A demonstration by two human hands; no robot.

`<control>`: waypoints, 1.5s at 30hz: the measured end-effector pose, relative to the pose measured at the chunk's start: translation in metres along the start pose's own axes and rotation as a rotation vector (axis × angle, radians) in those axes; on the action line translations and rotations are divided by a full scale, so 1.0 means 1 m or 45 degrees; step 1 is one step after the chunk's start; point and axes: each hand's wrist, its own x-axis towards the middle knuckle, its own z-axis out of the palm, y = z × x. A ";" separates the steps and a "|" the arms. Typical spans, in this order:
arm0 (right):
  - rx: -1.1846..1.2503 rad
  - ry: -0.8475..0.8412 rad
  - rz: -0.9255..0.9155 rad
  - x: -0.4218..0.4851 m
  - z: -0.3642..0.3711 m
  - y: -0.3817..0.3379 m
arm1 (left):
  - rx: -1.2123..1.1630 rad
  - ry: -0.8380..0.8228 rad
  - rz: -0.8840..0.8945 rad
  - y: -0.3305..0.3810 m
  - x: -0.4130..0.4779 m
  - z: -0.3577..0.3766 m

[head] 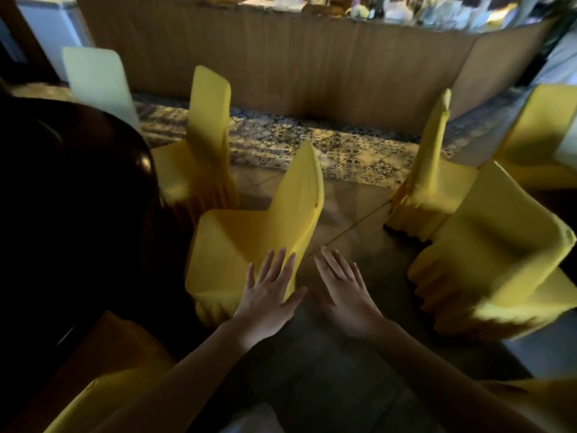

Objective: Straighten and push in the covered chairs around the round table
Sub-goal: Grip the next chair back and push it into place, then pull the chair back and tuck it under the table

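A: Chair nearest, yellow cover, sits beside dark table at left, turned off-square, seat partly clear of the rim.

B: Hands?

A: Left hand flat and spread by the backrest's near edge, gripping nothing; contact uncertain. Right hand open over floor, empty.

B: Advice?

A: Take both backrest edges, square it to the table, then push evenly, avoiding bunched fabric.

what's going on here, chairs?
A person is tidying yellow-covered chairs beside a dark round table. Both hands are open: the left hand overlaps the backrest edge of the nearest chair, the right hand hovers beside it over the floor. That chair sits angled, not yet pushed in. Other covered chairs stand scattered.
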 end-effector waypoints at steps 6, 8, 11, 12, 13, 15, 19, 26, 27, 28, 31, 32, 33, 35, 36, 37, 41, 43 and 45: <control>0.035 0.044 0.104 0.039 -0.009 0.044 | 0.031 0.018 0.030 0.011 0.074 -0.001; 0.013 0.043 0.155 0.058 -0.006 0.061 | 0.037 0.000 0.049 0.013 0.106 0.002; -0.044 0.025 0.146 0.074 -0.005 0.075 | 0.034 -0.014 0.081 0.014 0.131 -0.002; -0.031 0.025 0.148 0.086 -0.008 0.082 | 0.023 -0.023 0.079 0.013 0.146 -0.001; -0.026 0.040 0.139 0.100 -0.013 0.090 | 0.015 -0.012 0.079 0.011 0.165 -0.003; -0.075 0.045 0.107 0.136 -0.027 0.108 | 0.024 0.005 0.085 0.006 0.206 -0.011; -0.045 0.036 0.095 0.204 -0.050 0.128 | 0.031 0.022 0.054 -0.009 0.277 -0.025; -0.001 -0.001 -0.002 0.297 -0.049 0.150 | 0.015 0.016 -0.035 -0.032 0.350 -0.034; 0.005 -0.018 -0.023 0.308 -0.048 0.154 | 0.016 0.004 -0.069 -0.036 0.355 -0.034; 0.006 -0.025 -0.055 0.320 -0.047 0.157 | 0.020 0.006 -0.100 -0.041 0.360 -0.033; -0.016 -0.059 -0.188 0.355 -0.047 0.168 | 0.024 0.049 -0.193 -0.051 0.376 -0.031; -0.021 -0.079 -0.235 0.368 -0.049 0.173 | 0.029 0.068 -0.229 -0.053 0.383 -0.030; -0.033 -0.103 -0.285 0.382 -0.051 0.178 | 0.034 0.088 -0.268 -0.054 0.390 -0.030; -0.085 -0.162 -0.405 0.408 -0.059 0.188 | 0.023 0.126 -0.341 -0.052 0.403 -0.031; -0.114 -0.195 -0.468 0.422 -0.063 0.192 | 0.012 0.150 -0.378 -0.049 0.408 -0.031; -0.138 -0.224 -0.531 0.434 -0.067 0.196 | 0.002 0.176 -0.417 -0.046 0.411 -0.030; -0.190 -0.349 -0.821 0.475 -0.080 0.211 | -0.001 0.218 -0.658 -0.027 0.419 -0.015; -0.228 -0.420 -0.954 0.490 -0.078 0.219 | -0.024 0.222 -0.772 -0.017 0.418 -0.005; -0.251 -0.529 -1.049 0.499 -0.074 0.228 | -0.040 0.192 -0.883 -0.006 0.413 0.009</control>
